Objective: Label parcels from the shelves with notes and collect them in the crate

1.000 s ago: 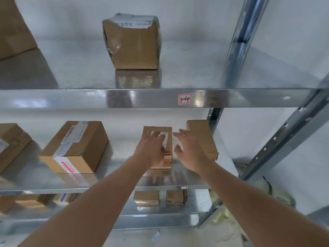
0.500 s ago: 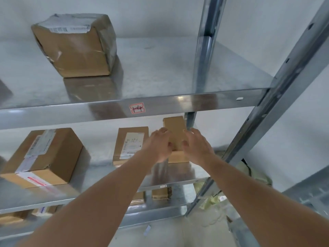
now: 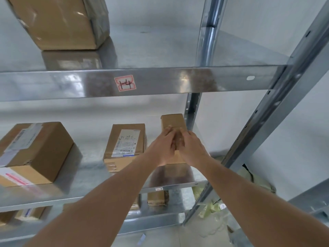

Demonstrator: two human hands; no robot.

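We are closing both hands, left hand (image 3: 164,146) and right hand (image 3: 189,147), around the small parcel (image 3: 173,122) on the shelf (image 3: 178,182); next we likely lift it out for labelling.

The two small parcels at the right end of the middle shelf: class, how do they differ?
The plain parcel has both hands, left hand and right hand, on it; the labelled parcel is untouched. The labelled parcel's top carries a white printed label; the plain parcel's visible top shows none. Both are brown cardboard.
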